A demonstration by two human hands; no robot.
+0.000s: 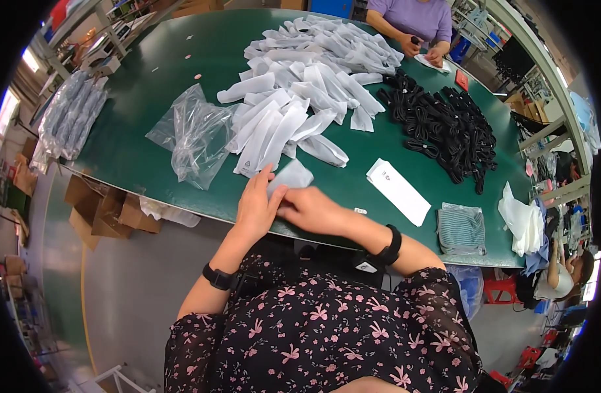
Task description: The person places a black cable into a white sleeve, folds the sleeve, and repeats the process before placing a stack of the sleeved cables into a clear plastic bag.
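A small white, semi-translucent pouch (292, 175) is at the table's near edge, between my two hands. My left hand (256, 204) is at its left side, fingers close together and thumb bent toward the pouch. At its lower right edge, my right hand (311, 208) curls its fingers closed on it. What lies inside the pouch is hidden from view. Just beyond my hands, filled white pouches (267, 131) overlap one another and run into a large heap (326, 52) farther back. To the left lies a crumpled clear plastic bag (199, 141).
Right of my hands lies a flat white pouch (398, 191). A heap of coiled black cables (444, 124) spreads beyond it. Bagged striped cloth (461, 229) rests near the right edge, and clear-wrapped bundles (71, 114) at the far left. Across the green table (136, 85), a person in purple (415, 19) handles something white.
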